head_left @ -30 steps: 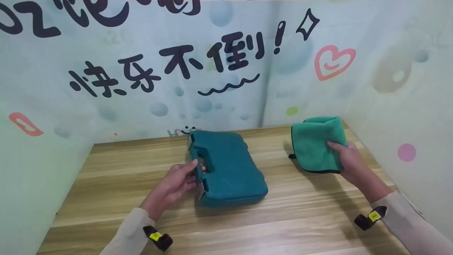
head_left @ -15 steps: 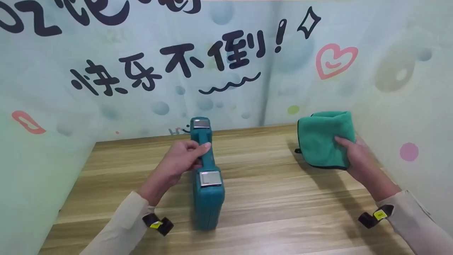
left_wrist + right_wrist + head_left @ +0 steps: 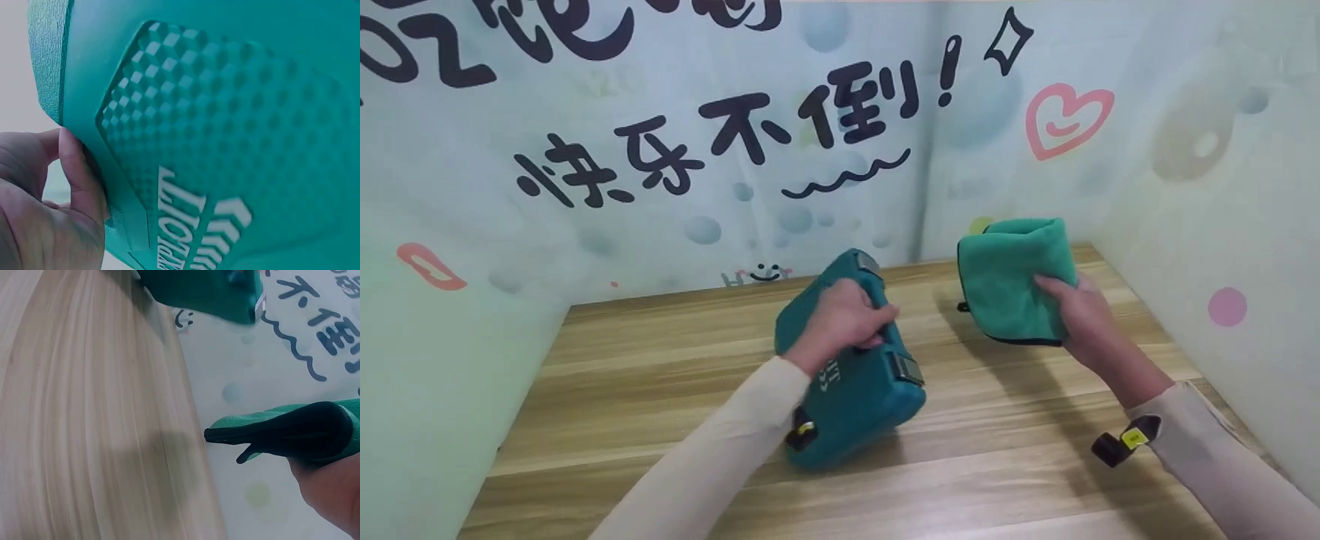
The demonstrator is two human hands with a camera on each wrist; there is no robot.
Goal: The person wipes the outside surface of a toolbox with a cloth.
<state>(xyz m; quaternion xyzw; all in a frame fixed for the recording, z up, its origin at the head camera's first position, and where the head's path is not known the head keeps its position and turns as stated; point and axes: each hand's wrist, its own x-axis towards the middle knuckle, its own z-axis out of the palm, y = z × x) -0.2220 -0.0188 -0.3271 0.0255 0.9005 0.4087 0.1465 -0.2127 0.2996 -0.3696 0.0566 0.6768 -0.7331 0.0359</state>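
Observation:
My left hand [image 3: 844,319] grips the handle of a teal plastic tool case [image 3: 847,405], which tilts over the table with its two metal latches facing right. In the left wrist view the face of the case [image 3: 225,112] shows a raised cube pattern and white "EXPLOIT" lettering, and my left fingers [image 3: 79,174] wrap the handle at the edge. On the right, my right hand [image 3: 1084,315] holds a folded green cloth [image 3: 1012,285] with black edging above the table, thumb on its near face. The right wrist view shows the cloth [image 3: 259,417] edge-on, folded over.
Both objects are over a wood-grain table [image 3: 660,420]. A pale printed backdrop [image 3: 660,240] with black characters rises along the table's back edge, and light walls close in the left and right sides. The right wrist view catches part of the case [image 3: 202,292] near the backdrop.
My left hand has turned the case from lying flat, through standing on edge, to tilted the other way, showing its lettered face. The right hand with the cloth has risen slightly and shifted left.

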